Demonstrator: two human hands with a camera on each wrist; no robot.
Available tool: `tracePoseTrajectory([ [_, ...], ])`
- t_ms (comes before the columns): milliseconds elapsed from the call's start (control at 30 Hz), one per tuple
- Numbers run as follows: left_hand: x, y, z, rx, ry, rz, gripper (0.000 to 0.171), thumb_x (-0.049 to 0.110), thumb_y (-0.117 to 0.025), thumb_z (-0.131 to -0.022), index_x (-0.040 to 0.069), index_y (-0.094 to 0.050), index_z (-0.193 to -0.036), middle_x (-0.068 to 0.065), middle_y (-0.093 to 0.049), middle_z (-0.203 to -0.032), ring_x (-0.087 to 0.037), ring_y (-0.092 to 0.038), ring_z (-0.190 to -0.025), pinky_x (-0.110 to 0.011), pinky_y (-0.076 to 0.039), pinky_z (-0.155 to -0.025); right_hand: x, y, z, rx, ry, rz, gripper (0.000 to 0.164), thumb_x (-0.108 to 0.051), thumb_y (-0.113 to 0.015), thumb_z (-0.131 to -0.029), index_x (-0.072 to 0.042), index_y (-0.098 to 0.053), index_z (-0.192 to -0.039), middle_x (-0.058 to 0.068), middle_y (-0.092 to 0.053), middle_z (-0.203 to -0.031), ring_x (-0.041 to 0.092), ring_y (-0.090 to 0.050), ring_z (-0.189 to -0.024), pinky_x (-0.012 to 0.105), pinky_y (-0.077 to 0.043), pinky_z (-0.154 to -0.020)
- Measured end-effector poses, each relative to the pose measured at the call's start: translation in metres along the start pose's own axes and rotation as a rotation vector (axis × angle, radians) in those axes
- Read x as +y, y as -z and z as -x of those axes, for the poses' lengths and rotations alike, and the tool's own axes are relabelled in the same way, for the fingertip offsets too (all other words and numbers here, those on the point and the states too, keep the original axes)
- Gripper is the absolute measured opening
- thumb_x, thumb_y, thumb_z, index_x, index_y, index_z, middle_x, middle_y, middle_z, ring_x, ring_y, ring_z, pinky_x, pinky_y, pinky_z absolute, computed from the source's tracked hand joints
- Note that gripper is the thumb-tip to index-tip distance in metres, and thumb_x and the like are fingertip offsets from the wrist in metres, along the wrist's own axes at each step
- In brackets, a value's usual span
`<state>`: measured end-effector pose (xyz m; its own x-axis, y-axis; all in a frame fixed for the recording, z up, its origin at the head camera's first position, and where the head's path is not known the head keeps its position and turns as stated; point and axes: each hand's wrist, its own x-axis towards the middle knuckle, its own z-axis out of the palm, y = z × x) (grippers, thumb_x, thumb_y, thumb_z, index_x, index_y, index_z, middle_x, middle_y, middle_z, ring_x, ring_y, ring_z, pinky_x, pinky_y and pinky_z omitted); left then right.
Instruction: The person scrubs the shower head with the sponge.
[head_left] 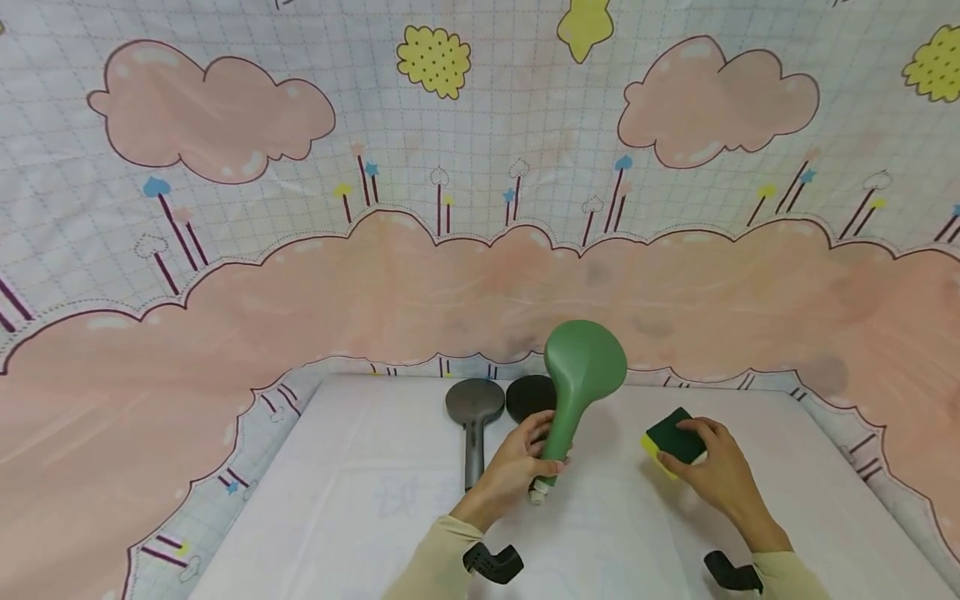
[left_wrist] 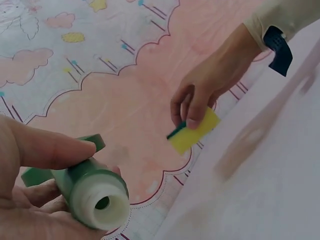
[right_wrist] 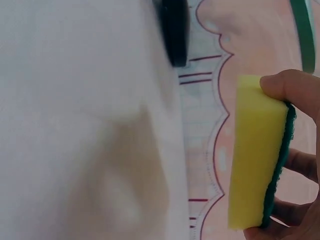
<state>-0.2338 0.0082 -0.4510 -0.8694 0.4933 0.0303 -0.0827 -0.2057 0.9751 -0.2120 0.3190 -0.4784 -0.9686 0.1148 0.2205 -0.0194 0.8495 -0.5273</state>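
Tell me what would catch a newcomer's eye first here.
Probably the green shower head, held up in the left hand. To its right, the right hand grips a yellow-and-green sponge above the white table. Behind them, a patterned backdrop shows big pink clouds.

"What do I have in the left hand (head_left: 513,467)?"

"The shower head (head_left: 585,360), plain green, gripped by its handle. I see it tilted, round head up and leaning right, smooth side towards my head view. Its white end (left_wrist: 117,212) is at the bottom, a hollow opening in the middle."

"And the right hand (head_left: 722,473)?"

"The sponge (head_left: 677,437), yellow with a dark green scouring layer. I see it pinched between thumb and fingers, raised above the table (head_left: 322,517), green face upward, well apart from the shower head."
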Motion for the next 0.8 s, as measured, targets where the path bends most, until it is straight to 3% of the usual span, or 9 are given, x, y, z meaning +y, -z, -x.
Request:
tracePoseTrajectory([
  [100, -0.003, 0.003, 0.000, 0.024, -0.009, -0.035, 0.070, -0.018, -0.056, -0.082, 0.003, -0.037, -0.146, -0.020, -0.048, -0.142, -0.036, -0.054, -0.125, -0.035, -0.053, -0.095, -0.008, 0.002, -0.001, 0.017, 0.015, -0.009, 0.068, -0.048, -0.074, -0.083, -0.002, -0.054, -0.130, 0.035, -0.038, -0.143, 0.054, -0.044, -0.121, 0.066, -0.047, -0.090],
  [267, -0.009, 0.006, -0.001, 0.124, -0.035, -0.181, 0.070, -0.015, -0.059, -0.078, 0.007, -0.041, -0.142, -0.015, -0.051, -0.139, -0.023, -0.054, -0.114, -0.034, -0.047, -0.090, -0.022, 0.005, -0.001, 0.088, 0.065, -0.027, 0.066, -0.044, -0.075, -0.083, -0.001, -0.054, -0.128, 0.033, -0.040, -0.144, 0.052, -0.043, -0.121, 0.067, -0.047, -0.089],
  [533, -0.014, 0.008, 0.001, 0.248, -0.116, -0.296, 0.059, -0.005, -0.067, -0.084, 0.009, -0.044, -0.137, -0.013, -0.056, -0.133, -0.023, -0.056, -0.109, -0.034, -0.047, -0.087, -0.043, 0.009, 0.005, 0.249, 0.195, -0.084, 0.065, -0.032, -0.081, -0.077, -0.002, -0.055, -0.129, 0.028, -0.044, -0.142, 0.047, -0.044, -0.120, 0.068, -0.048, -0.083],
  [800, -0.014, 0.012, 0.005, 0.338, -0.178, -0.404, 0.055, 0.008, -0.073, -0.086, 0.010, -0.049, -0.135, -0.011, -0.061, -0.124, -0.018, -0.058, -0.100, -0.033, -0.045, -0.080, -0.066, 0.011, 0.010, 0.336, 0.323, -0.123, 0.066, -0.022, -0.085, -0.069, -0.004, -0.058, -0.127, 0.026, -0.043, -0.144, 0.043, -0.040, -0.124, 0.065, -0.048, -0.082],
])
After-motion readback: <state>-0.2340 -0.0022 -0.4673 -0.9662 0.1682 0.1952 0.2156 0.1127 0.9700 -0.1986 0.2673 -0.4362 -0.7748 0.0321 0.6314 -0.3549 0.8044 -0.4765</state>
